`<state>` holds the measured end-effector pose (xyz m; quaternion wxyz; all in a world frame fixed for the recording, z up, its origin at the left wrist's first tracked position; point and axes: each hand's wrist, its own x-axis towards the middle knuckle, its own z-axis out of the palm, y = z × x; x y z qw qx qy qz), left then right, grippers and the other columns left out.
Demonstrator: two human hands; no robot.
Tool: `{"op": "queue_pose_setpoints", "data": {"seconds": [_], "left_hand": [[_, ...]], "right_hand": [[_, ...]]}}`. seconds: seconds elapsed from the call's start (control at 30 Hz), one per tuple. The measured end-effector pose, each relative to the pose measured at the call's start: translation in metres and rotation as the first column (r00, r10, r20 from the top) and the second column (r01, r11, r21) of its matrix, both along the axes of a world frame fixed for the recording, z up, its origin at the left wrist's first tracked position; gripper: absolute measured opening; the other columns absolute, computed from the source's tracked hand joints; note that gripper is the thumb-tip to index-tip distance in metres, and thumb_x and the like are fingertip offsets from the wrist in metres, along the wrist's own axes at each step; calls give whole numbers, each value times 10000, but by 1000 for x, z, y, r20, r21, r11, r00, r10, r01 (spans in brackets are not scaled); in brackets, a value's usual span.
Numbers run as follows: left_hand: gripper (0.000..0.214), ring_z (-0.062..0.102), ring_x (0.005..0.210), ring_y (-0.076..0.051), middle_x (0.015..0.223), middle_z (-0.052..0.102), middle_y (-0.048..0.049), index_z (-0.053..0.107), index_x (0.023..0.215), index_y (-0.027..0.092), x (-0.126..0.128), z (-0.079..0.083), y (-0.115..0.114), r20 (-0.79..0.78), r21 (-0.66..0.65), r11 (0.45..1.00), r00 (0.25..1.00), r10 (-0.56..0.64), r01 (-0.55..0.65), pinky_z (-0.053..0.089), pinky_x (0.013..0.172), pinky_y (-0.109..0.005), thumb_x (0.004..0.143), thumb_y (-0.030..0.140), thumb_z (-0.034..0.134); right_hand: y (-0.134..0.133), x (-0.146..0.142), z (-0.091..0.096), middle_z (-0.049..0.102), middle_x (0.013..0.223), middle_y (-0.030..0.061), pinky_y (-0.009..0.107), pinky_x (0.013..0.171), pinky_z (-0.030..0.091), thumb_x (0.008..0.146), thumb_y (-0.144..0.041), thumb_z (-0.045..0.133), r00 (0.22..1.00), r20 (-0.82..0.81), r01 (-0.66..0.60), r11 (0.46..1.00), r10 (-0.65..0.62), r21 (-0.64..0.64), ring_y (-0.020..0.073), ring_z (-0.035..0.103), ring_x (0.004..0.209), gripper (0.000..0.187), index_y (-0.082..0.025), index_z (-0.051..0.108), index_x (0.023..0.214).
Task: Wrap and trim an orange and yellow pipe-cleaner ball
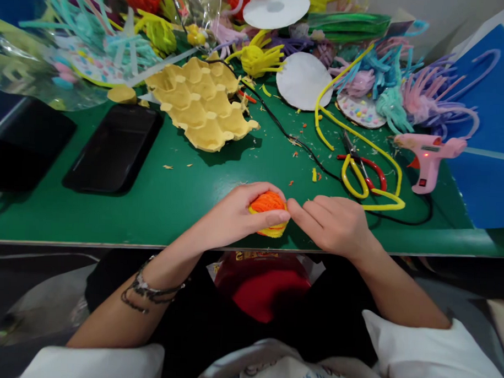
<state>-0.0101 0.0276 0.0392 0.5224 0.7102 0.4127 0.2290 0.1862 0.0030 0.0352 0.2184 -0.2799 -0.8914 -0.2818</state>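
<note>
A small rounded piece wrapped in orange and yellow pipe cleaner (268, 203) is held just above the table's front edge. My left hand (238, 213) is closed around it, thumb across the front and fingers behind. Beside its right side, my right hand (331, 222) has its fingers curled in, and the fingertips meet the left thumb tip at the piece. Whatever those right fingers pinch is too small or hidden to tell. A long yellow pipe cleaner (386, 207) lies behind my right hand, near scissors (364, 173) with red and yellow handles.
A pink glue gun (429, 156) with a lit red light stands at the right, its black cord crossing the green table (185, 206). A yellow egg carton piece (203, 102), a black phone (115, 148), white discs (304, 80) and bundles of coloured pipe cleaners (259, 57) lie farther back.
</note>
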Motion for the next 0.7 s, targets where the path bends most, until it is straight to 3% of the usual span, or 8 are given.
{"op": "queue_pose_setpoints", "data": {"seconds": [0.07, 0.13, 0.2, 0.27, 0.37, 0.47, 0.57, 0.7], "left_hand": [[323, 520, 668, -112, 736, 590, 19, 611, 859, 155, 1, 0, -1, 28, -87, 996, 999, -33, 35, 441, 637, -222, 774, 463, 558], [332, 519, 668, -113, 747, 584, 18, 600, 885, 157, 1, 1, -2, 42, -91, 995, 998, -38, 42, 443, 636, -225, 778, 468, 553], [334, 525, 703, -121, 797, 586, 10, 582, 899, 160, 0, 1, -3, 11, 22, 1000, 1000, -3, 3, 449, 670, -238, 760, 463, 597], [342, 535, 770, -136, 866, 587, -6, 565, 906, 163, 0, 0, -3, -33, 212, 977, 999, 28, -20, 455, 732, -258, 737, 448, 651], [335, 544, 867, -155, 950, 579, -34, 543, 950, 165, -2, -3, -3, -79, 449, 894, 996, 36, 4, 459, 796, -277, 760, 414, 664], [325, 545, 926, -161, 1012, 559, -55, 524, 1003, 165, -2, -8, -2, -103, 595, 804, 992, 70, 5, 468, 808, -276, 797, 385, 645], [331, 547, 943, -164, 1040, 545, -62, 513, 1029, 174, -2, -12, -3, -136, 701, 712, 987, 85, 35, 480, 803, -274, 806, 383, 640], [316, 541, 981, -168, 1073, 550, -70, 491, 1077, 187, 0, -17, -5, -197, 827, 554, 973, 124, 97, 485, 812, -269, 826, 322, 627]], "right_hand": [[1, -1, -4, 462, 477, -50, 273, 466, 226, 866, -170, 555, 999, -48, -6, 998, 9, 61, 101, 368, 488, 113, -142, 653, 916], [2, -2, -10, 468, 476, -55, 269, 469, 236, 872, -172, 546, 993, -118, 3, 998, 4, 58, 100, 380, 476, 120, -131, 633, 946], [5, -2, -16, 541, 529, -34, 251, 492, 288, 897, -194, 504, 978, -208, 15, 999, -26, -51, 98, 447, 503, 125, -140, 615, 910], [6, -3, -19, 626, 636, 0, 220, 545, 356, 905, -213, 471, 952, -299, -8, 968, -69, -249, 95, 528, 570, 149, -148, 596, 855], [6, -5, -17, 636, 695, 3, 186, 575, 392, 854, -199, 500, 903, -403, -103, 835, -149, -541, 82, 548, 586, 91, -155, 569, 813], [5, -7, -10, 502, 561, -56, 179, 499, 337, 817, -255, 551, 848, -438, -161, 641, -300, -751, 56, 427, 471, 107, -167, 541, 757], [4, -7, -4, 412, 511, -69, 191, 482, 280, 853, -356, 522, 806, -399, -172, 471, -437, -865, 48, 345, 458, 264, -167, 518, 668], [5, -5, -4, 442, 495, -37, 218, 497, 258, 906, -459, 414, 777, -339, -176, 334, -530, -926, 60, 367, 486, 483, -154, 508, 543]]}}
